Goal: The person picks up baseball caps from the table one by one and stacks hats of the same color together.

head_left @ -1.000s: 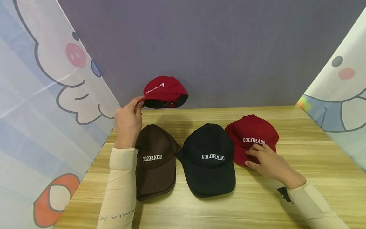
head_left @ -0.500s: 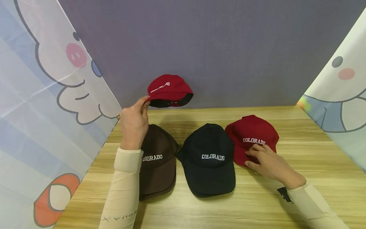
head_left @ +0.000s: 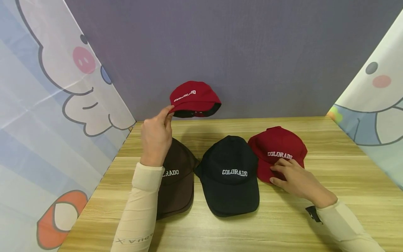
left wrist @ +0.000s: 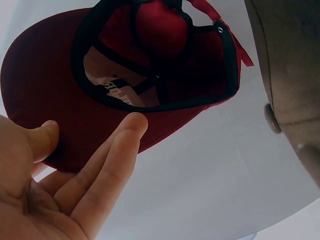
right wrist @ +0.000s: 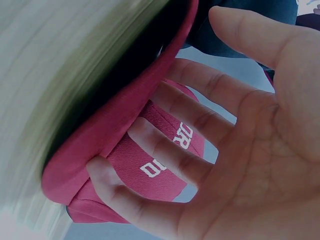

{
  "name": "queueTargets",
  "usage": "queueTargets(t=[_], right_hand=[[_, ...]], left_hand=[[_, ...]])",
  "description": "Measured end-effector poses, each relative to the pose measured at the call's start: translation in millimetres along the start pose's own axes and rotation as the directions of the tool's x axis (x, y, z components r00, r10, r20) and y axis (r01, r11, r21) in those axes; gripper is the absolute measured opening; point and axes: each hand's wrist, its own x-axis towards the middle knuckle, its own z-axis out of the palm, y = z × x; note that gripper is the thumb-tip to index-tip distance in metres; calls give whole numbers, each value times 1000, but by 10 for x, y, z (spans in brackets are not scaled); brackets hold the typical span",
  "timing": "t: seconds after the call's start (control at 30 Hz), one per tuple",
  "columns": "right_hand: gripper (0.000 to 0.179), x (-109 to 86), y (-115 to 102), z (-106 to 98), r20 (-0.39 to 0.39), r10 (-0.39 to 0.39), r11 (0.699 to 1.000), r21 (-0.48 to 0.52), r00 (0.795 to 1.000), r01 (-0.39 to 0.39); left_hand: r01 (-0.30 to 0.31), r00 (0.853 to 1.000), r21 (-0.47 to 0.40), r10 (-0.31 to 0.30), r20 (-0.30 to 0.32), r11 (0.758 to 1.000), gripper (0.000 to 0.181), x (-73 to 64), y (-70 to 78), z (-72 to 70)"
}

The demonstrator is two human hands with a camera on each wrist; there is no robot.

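My left hand pinches the brim of a red baseball cap held up above the back of the table. In the left wrist view the thumb lies on the underside of the brim, and the inside of the crown and the back strap show. Over on the right, fingers of my right hand rest on the second red baseball cap, where brim meets crown. The right wrist view has those fingers nearly straight against the cap, with the thumb apart from it.
Between the hands lie a black cap and a brown cap, brims toward me. The left forearm hides part of the brown one. A grey wall rises behind the wooden table, and printed cartoon curtains flank it.
My left hand has carried the raised red cap to the right, and its front lettering has turned more toward me. The right hand and the caps on the table have stayed put.
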Motion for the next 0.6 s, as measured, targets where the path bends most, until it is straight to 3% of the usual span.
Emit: queueTargets(t=[0.3,0.6], right_hand=[[36,-11,5,9,-14,-3,1000,1,1000,3],[36,-23,-2,11,-18,-10,1000,2,1000,10]], left_hand=[[-51,998,20,52,-39,998,27,-36,127,64],[-67,994,-33,64,-84,997,27,-57,205,118]])
